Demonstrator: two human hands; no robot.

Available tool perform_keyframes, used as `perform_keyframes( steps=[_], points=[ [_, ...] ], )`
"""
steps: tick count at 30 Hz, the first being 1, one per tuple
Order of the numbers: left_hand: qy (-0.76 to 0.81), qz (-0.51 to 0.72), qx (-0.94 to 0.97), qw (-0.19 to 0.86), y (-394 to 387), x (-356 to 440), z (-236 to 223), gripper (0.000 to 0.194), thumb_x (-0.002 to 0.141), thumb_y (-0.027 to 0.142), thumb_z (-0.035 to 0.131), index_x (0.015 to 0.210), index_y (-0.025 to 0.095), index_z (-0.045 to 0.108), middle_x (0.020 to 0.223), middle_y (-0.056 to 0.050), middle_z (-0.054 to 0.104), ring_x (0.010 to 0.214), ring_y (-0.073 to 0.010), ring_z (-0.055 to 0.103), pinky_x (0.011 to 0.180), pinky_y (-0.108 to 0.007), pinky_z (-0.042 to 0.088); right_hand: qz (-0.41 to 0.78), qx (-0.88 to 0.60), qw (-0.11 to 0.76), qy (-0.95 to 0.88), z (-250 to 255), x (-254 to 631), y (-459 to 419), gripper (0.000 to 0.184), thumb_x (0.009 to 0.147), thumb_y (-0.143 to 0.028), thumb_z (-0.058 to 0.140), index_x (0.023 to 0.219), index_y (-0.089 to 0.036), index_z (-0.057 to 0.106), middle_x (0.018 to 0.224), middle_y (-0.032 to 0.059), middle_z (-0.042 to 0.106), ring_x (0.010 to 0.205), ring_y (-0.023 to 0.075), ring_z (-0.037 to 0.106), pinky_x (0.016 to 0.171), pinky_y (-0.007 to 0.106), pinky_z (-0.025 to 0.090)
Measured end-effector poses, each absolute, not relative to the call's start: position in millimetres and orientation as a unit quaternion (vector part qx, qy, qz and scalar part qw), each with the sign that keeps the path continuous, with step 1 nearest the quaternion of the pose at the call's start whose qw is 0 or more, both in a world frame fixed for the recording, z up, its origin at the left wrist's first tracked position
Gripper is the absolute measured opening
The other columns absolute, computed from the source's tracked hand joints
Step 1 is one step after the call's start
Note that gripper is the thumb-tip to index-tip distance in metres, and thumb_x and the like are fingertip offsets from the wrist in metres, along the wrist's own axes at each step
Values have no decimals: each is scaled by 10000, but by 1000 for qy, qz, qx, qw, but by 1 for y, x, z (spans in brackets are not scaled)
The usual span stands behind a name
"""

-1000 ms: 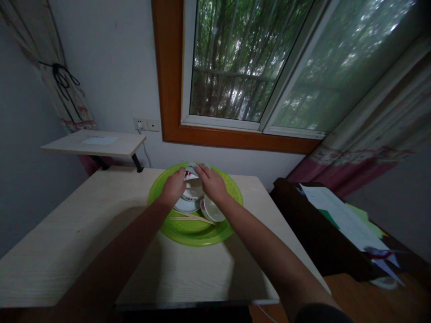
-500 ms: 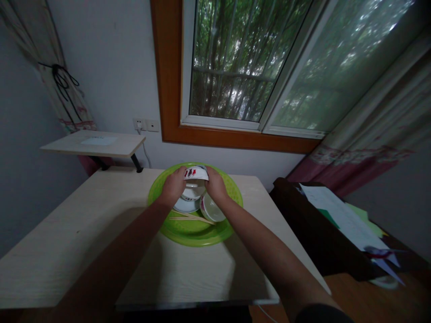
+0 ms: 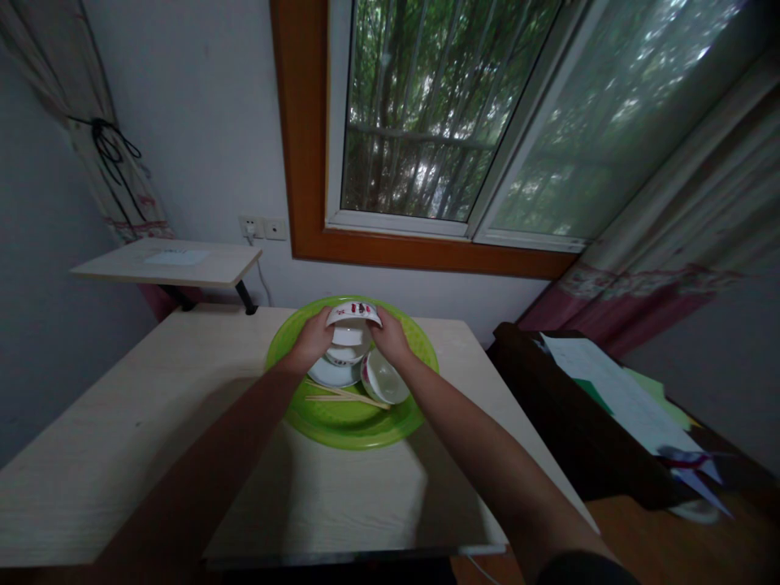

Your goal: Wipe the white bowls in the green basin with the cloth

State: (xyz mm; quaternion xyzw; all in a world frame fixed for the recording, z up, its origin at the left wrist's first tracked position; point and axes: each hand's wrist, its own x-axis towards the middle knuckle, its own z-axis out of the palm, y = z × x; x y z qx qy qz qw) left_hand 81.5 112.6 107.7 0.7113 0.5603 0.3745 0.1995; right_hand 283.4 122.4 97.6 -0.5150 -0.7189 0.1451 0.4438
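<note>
Between my two hands a white bowl (image 3: 354, 310) with a red and dark pattern is held tilted, its opening turned toward me. My left hand (image 3: 312, 340) grips its left side and my right hand (image 3: 391, 335) its right side. Below it, inside a round green basin (image 3: 359, 437), another white bowl (image 3: 346, 355) rests over a white plate (image 3: 332, 374). A second loose bowl (image 3: 385, 380) with a pink pattern leans on its side at the right. Wooden chopsticks (image 3: 347, 396) lie crossed in front of the plate.
The basin stands on a pale wooden table (image 3: 359, 496). A small raised shelf (image 3: 213, 272) with a paper on it is at the back left. To the right, a dark brown piece of furniture (image 3: 566, 422) carries papers (image 3: 615, 390) and scissors (image 3: 688, 463). A window is behind.
The held bowl has turned in my hands, so more of its patterned outside shows. Both hands stay on its sides over the basin.
</note>
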Motion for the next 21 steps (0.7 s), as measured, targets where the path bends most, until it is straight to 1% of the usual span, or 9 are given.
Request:
perform_keyframes(
  steps=[3, 6, 8, 10, 12, 14, 17, 21],
  points=[
    [568, 355, 724, 165, 109, 83, 112, 369, 848, 54, 501, 1159, 166, 665, 1138, -97, 737, 1086, -220, 676, 974, -315, 508, 95, -507, 414, -750, 103, 283, 116, 443, 825, -50, 506, 1219, -174, 666, 1170, 96, 724, 1061, 244, 660, 971, 371, 515],
    [581, 324, 736, 125, 102, 85, 117, 379, 846, 44, 491, 1168, 165, 650, 1150, -115, 730, 1086, -234, 675, 972, -331, 499, 34, -509, 369, -777, 113, 281, 106, 543, 813, -40, 522, 1335, -168, 604, 1300, 128, 662, 1158, 275, 621, 1016, 392, 495],
    [586, 308, 742, 104, 98, 87, 120, 386, 861, 51, 477, 1198, 159, 632, 1188, -135, 717, 1101, -245, 670, 983, -347, 492, 10, -510, 342, -790, 119, 278, 99, 578, 821, -47, 527, 1380, -188, 570, 1340, 132, 632, 1166, 288, 613, 1014, 399, 496],
    [591, 296, 745, 91, 96, 88, 122, 419, 869, 47, 462, 1244, 159, 610, 1234, -145, 699, 1133, -248, 659, 1006, -356, 477, 3, -509, 335, -793, 122, 276, 95, 595, 820, -44, 525, 1392, -205, 559, 1352, 131, 619, 1159, 290, 613, 1013, 400, 497],
    [595, 287, 746, 82, 95, 89, 124, 454, 861, 33, 462, 1274, 165, 597, 1257, -142, 691, 1157, -243, 650, 1025, -349, 464, 12, -508, 352, -786, 120, 276, 96, 597, 802, -29, 514, 1373, -194, 572, 1334, 133, 627, 1152, 285, 612, 1019, 400, 493],
    [595, 284, 748, 75, 95, 90, 124, 440, 865, 46, 477, 1267, 171, 604, 1241, -138, 697, 1146, -244, 656, 1020, -345, 469, 34, -510, 386, -768, 115, 278, 102, 564, 786, -17, 489, 1316, -169, 607, 1284, 133, 656, 1140, 274, 614, 1023, 400, 489],
    [590, 301, 746, 66, 98, 91, 122, 355, 899, 139, 515, 1235, 171, 626, 1187, -137, 715, 1086, -261, 678, 991, -365, 492, 73, -513, 439, -734, 104, 284, 115, 449, 791, -29, 456, 1161, -157, 675, 1154, 119, 711, 1062, 258, 637, 984, 397, 504],
    [587, 314, 741, 87, 103, 91, 115, 331, 924, 223, 526, 1231, 158, 632, 1147, -143, 724, 1059, -260, 688, 991, -371, 501, 122, -523, 493, -685, 96, 288, 127, 310, 819, -90, 481, 1028, -184, 690, 1017, 86, 734, 924, 240, 653, 905, 385, 527]
  ],
)
